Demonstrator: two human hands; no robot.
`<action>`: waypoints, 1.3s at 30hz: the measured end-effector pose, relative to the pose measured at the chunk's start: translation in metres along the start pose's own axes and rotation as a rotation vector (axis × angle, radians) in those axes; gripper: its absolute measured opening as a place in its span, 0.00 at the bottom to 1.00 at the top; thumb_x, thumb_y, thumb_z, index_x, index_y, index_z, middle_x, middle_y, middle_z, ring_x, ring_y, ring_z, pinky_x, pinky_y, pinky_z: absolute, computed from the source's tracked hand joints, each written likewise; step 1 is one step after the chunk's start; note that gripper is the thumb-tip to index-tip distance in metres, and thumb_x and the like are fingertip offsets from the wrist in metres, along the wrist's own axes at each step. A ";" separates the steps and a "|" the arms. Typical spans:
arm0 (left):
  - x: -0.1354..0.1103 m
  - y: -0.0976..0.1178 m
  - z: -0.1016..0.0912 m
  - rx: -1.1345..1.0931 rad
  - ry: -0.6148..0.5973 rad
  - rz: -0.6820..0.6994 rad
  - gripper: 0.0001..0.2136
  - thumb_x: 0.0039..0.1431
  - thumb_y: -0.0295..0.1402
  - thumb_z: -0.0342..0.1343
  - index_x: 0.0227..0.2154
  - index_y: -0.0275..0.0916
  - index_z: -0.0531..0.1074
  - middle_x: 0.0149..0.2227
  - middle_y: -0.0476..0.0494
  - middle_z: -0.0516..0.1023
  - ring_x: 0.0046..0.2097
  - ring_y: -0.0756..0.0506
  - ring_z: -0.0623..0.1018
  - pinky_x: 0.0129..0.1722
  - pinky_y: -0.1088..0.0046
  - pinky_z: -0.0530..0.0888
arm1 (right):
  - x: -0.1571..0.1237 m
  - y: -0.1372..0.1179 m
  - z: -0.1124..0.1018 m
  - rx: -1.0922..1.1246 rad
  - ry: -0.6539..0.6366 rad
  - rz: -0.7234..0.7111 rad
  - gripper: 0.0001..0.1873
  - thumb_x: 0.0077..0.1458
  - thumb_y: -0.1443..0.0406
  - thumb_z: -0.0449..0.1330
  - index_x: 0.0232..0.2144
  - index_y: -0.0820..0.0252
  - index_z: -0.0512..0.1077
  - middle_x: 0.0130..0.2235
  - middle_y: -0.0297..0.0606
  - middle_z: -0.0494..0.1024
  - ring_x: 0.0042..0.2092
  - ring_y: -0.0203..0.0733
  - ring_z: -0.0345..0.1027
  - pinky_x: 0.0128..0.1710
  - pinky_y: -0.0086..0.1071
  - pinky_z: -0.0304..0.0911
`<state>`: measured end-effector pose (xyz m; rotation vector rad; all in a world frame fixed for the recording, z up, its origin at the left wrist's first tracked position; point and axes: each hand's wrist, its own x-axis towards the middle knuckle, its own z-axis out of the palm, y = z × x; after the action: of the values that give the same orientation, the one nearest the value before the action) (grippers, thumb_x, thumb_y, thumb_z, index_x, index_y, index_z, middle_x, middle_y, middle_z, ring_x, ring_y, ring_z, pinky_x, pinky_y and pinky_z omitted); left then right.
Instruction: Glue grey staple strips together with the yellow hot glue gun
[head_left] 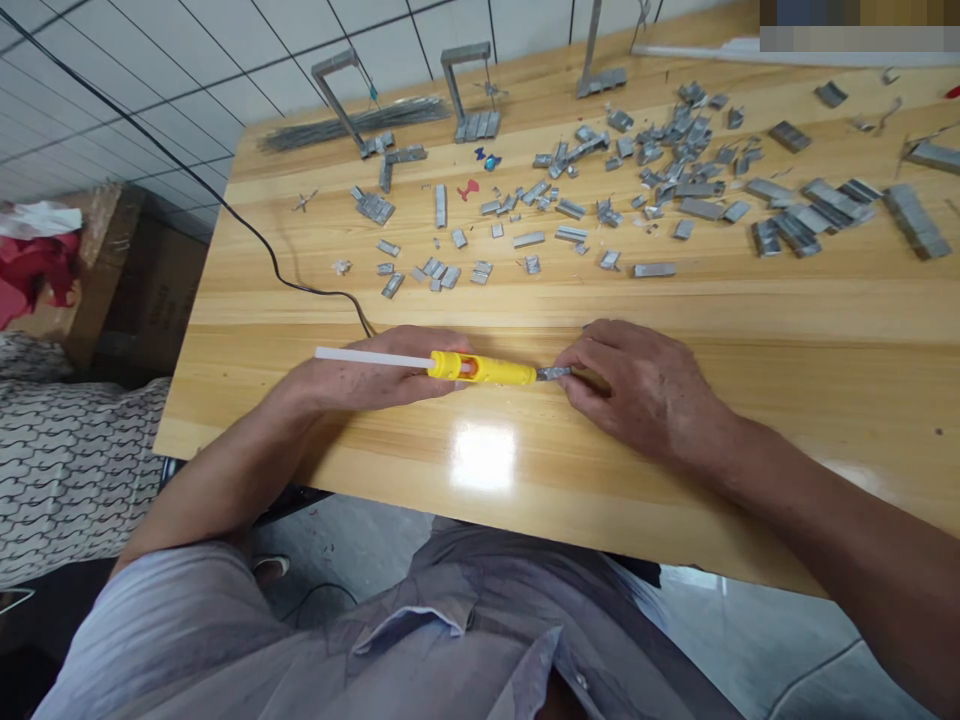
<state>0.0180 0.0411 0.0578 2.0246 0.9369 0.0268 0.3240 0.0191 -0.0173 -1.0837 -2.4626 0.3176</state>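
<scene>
My left hand point(390, 370) is closed around a yellow hot glue gun point(487, 369), with a white glue stick point(371, 357) sticking out of its back end toward my left wrist. The gun lies sideways, its grey tip point(553, 373) pointing right. Right at that tip, my right hand point(645, 385) has its thumb and fingers pinched together. Something small and brownish point(592, 380) shows between those fingers, mostly hidden by them, so its kind is unclear. Both hands are low over the wooden table point(375, 450), near its front edge.
Many small grey metal strips point(675, 150) are scattered across the far half. Upright L-shaped metal frames point(471, 90) stand near the tiled wall, beside a bundle of thin wires point(405, 112). A black cord point(277, 260) runs to my left hand. Cardboard boxes point(120, 260) stand left.
</scene>
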 end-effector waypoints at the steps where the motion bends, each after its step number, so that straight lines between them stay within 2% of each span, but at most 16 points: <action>1: 0.000 0.001 0.000 0.005 -0.005 -0.003 0.08 0.70 0.37 0.56 0.38 0.38 0.71 0.34 0.50 0.73 0.33 0.51 0.71 0.35 0.76 0.68 | 0.000 0.000 0.000 -0.001 0.004 -0.004 0.10 0.65 0.66 0.56 0.35 0.57 0.78 0.35 0.41 0.79 0.37 0.45 0.72 0.36 0.36 0.59; 6: -0.001 0.007 0.000 0.033 -0.007 -0.018 0.06 0.71 0.32 0.53 0.37 0.38 0.70 0.33 0.52 0.70 0.33 0.52 0.69 0.35 0.78 0.66 | -0.001 -0.001 0.001 -0.006 0.032 -0.018 0.10 0.66 0.66 0.55 0.38 0.57 0.78 0.36 0.40 0.79 0.38 0.43 0.71 0.37 0.35 0.60; 11: 0.000 0.000 0.003 0.015 0.010 0.007 0.10 0.71 0.39 0.55 0.36 0.39 0.70 0.33 0.50 0.71 0.33 0.50 0.70 0.33 0.76 0.66 | 0.001 -0.005 0.000 0.026 0.002 -0.005 0.09 0.65 0.67 0.57 0.36 0.56 0.78 0.36 0.42 0.80 0.39 0.46 0.72 0.37 0.37 0.61; 19: 0.001 0.001 0.003 0.014 -0.007 0.009 0.11 0.71 0.40 0.53 0.36 0.39 0.69 0.32 0.50 0.70 0.34 0.49 0.70 0.35 0.75 0.66 | 0.000 -0.003 0.004 0.018 0.021 -0.002 0.10 0.65 0.67 0.57 0.38 0.56 0.79 0.38 0.41 0.81 0.39 0.44 0.73 0.36 0.36 0.61; 26: -0.001 0.001 0.003 0.022 0.019 0.018 0.08 0.71 0.37 0.54 0.36 0.38 0.70 0.32 0.51 0.70 0.33 0.50 0.69 0.35 0.75 0.67 | 0.001 -0.004 0.004 0.027 0.039 -0.001 0.10 0.63 0.67 0.58 0.37 0.57 0.80 0.36 0.41 0.81 0.38 0.45 0.73 0.35 0.36 0.62; 35: -0.002 -0.003 0.005 0.053 0.034 -0.033 0.13 0.71 0.43 0.54 0.35 0.40 0.69 0.32 0.50 0.71 0.33 0.49 0.69 0.33 0.75 0.66 | 0.001 -0.003 0.004 0.030 0.016 0.015 0.09 0.63 0.67 0.58 0.37 0.56 0.79 0.36 0.40 0.81 0.38 0.44 0.73 0.35 0.36 0.59; 39: -0.002 -0.001 0.006 0.029 0.053 -0.036 0.12 0.71 0.42 0.55 0.34 0.40 0.68 0.32 0.50 0.71 0.32 0.50 0.69 0.34 0.76 0.66 | 0.001 -0.004 0.003 0.020 0.015 0.005 0.09 0.63 0.67 0.57 0.36 0.57 0.79 0.36 0.40 0.81 0.38 0.44 0.73 0.35 0.36 0.60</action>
<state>0.0178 0.0353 0.0538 2.0423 1.0116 0.0478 0.3194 0.0174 -0.0186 -1.0801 -2.4388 0.3330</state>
